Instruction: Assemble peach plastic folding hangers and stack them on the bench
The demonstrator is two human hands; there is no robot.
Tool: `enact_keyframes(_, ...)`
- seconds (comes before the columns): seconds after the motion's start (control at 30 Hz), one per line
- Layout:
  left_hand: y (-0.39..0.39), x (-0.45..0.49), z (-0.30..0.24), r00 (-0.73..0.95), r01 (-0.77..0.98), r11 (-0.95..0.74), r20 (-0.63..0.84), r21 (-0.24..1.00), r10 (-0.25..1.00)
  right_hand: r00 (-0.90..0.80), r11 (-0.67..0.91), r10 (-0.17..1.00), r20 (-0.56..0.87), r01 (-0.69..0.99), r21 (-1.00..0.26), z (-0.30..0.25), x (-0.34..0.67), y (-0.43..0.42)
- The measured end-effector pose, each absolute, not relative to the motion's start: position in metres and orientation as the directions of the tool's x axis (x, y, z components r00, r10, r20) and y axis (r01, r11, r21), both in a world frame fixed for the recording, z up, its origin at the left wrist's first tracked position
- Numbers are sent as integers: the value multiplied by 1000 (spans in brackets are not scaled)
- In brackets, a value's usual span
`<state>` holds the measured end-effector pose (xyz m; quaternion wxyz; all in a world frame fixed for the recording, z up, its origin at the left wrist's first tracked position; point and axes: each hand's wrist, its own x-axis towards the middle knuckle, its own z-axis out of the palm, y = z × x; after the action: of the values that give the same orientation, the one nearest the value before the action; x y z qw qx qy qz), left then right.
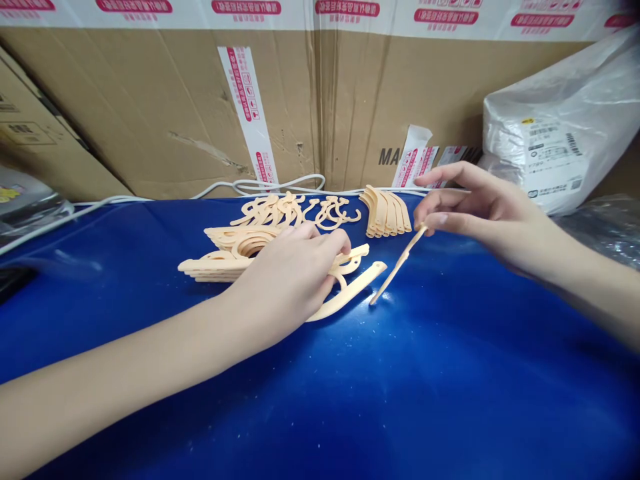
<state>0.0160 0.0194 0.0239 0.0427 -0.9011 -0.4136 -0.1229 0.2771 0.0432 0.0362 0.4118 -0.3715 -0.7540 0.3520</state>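
Observation:
My left hand (295, 277) is closed over a cream plastic hanger piece (357, 288), whose curved arm and ring-like part stick out past the fingers. Part of it is hidden under the palm. Between thumb and fingertips, my right hand (477, 207) pinches a thin cream strip (399, 264), seen edge-on and slanting down towards the blue surface. Left of my left hand lies a stack of similar cream hanger pieces (215, 267). Behind it are a pile of cream curved parts (273, 210), loose cream hooks (333, 212) and a row of short curved arms (385, 212).
A glossy blue cover (350, 400) spreads over the table. Large taped cardboard boxes (175, 113) stand along the back, with a white cable (280, 183) at their foot. A white wrapped parcel (555, 133) is at the right, and clear plastic wrapping (605, 230) lies below it.

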Motion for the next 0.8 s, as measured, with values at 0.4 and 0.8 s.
enact_keyframes(0.4,23,18,16,682,722,-684,275,-104,678,-237,224,950,201,75,-972,22,268,46)
enact_keyframes(0.8,16,17,18,727,685,-643,259,-342,636,-644,613,760,86,667,-423,13,253,21)
